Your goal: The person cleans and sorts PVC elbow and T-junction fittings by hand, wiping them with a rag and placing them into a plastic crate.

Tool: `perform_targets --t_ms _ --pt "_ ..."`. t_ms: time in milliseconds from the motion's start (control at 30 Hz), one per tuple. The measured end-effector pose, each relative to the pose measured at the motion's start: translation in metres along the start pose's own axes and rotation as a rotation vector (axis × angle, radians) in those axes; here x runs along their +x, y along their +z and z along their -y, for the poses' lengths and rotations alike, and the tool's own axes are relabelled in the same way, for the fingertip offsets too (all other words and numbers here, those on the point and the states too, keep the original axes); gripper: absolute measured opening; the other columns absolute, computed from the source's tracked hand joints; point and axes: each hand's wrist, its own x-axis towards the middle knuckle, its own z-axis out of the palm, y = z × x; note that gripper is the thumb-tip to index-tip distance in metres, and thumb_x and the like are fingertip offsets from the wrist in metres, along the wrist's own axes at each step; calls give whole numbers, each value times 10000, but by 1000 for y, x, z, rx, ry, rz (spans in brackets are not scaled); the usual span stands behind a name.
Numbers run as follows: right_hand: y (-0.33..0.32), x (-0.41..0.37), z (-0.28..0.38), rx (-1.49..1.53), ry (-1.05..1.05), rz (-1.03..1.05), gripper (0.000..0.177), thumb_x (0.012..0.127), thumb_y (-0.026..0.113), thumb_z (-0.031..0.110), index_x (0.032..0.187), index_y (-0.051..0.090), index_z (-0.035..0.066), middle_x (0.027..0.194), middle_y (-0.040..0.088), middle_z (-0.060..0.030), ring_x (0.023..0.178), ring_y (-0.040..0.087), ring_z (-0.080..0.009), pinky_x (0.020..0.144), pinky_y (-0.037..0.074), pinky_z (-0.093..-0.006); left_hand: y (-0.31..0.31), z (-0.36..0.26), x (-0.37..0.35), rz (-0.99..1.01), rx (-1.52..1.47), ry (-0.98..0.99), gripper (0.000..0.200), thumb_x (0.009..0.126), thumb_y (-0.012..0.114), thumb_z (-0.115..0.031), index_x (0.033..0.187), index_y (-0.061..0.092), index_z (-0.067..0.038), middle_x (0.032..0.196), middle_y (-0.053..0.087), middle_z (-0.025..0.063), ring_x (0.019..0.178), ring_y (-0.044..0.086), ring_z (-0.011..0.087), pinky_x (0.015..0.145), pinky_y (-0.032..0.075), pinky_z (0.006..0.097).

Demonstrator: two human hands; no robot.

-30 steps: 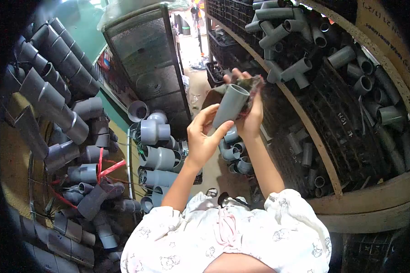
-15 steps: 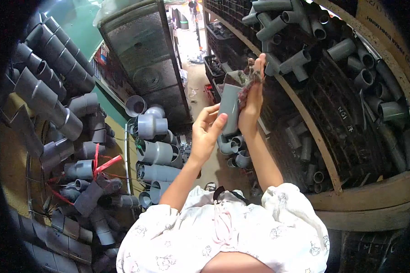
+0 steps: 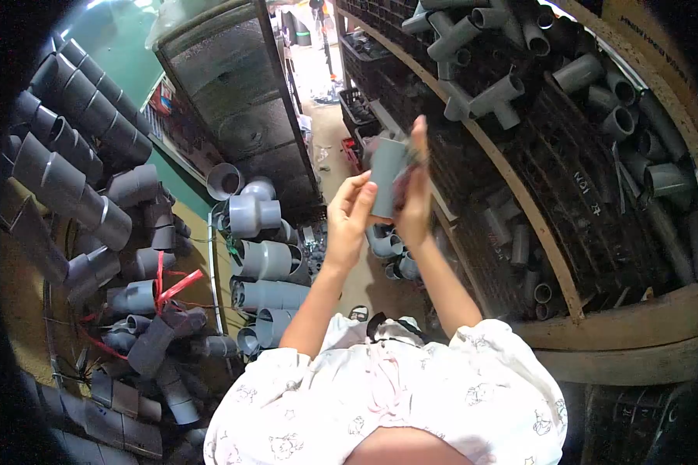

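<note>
A grey pipe fitting [image 3: 388,177] is held up between my two hands, over the aisle. My left hand [image 3: 349,219] grips its near left side, with the thumb lying across the surface. On the other side, my right hand [image 3: 416,198] is blurred, its fingers pointing up. A dark reddish cloth [image 3: 404,184] shows between that palm and the fitting, partly hidden.
Grey fittings [image 3: 267,260] are stacked left of the aisle, with more hanging on the left wall, some tied with red ribbon [image 3: 180,286]. A dark rack [image 3: 236,108] stands ahead. Crates and shelves [image 3: 551,209] with fittings line the right.
The fitting has turned more upright. My right hand has moved a little left and down along its side, with the cloth. The whole view has shifted slightly.
</note>
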Motion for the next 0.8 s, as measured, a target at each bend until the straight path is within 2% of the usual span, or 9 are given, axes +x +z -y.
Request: perform_targets --t_ms 167,300,433,467,567,600,633,700,800 --pt "5 -35 -11 38 60 86 488 910 211 391 1349 181 181 1408 -4 -132 1295 38 -273 1024 101 -391 -8 -14 1 22 283 -8 380 886 421 -328 1065 497 -1 874 554 36 723 532 75 545 471 213" --pt "3 -30 5 301 213 42 569 880 321 379 1351 71 180 1402 6 -153 1266 132 -257 1008 157 -367 -9 -15 -5 175 178 -36 328 793 591 -247 1032 517 -36 920 559 25 816 521 77 680 444 215" --pt "-3 -20 28 562 368 -34 769 844 477 335 1352 -76 173 1393 27 -181 1228 240 -246 986 226 -346 -18 -23 -6 306 31 -183 411 708 668 -79 1077 507 3 979 556 45 788 524 76 714 423 219" --pt "-6 -24 30 534 456 -1 956 778 580 304 1318 -195 162 1358 136 -180 1151 322 -228 970 246 -338 -22 -23 -8 342 27 -229 369 751 611 -132 1078 509 8 1002 547 46 850 506 87 779 385 230" --pt "-15 -43 14 653 699 144 972 726 640 295 1345 -86 108 1296 247 -120 1113 354 -179 943 280 -314 -21 -16 -11 338 81 -192 366 801 493 -221 1083 498 11 980 544 39 899 485 94 790 369 223" --pt "-14 -45 12 710 746 100 849 700 650 258 1334 126 45 1188 400 -109 1044 430 -160 910 325 -302 -25 -13 -11 371 151 -251 490 795 394 -268 1189 406 23 1106 504 74 992 487 152 853 373 271" --pt "-15 -42 12 691 765 163 806 686 644 268 1309 189 37 1139 443 -122 1005 464 -177 892 352 -310 -20 -14 -15 349 86 -239 500 798 353 -258 1220 371 10 1144 478 73 1024 471 157 890 348 286" --pt "-18 -32 16 652 809 289 731 658 633 287 1259 313 22 1039 527 -149 927 531 -212 855 407 -325 -16 -11 -23 282 148 -234 467 812 324 -278 1188 401 -11 1118 478 57 962 497 143 788 416 263" --pt "-18 -28 15 559 764 214 654 640 590 267 1190 393 -24 954 562 -165 867 560 -221 813 435 -330 -9 -20 -21 329 458 -75 416 828 324 -324 1045 484 -8 823 540 90 640 531 135 501 427 253"
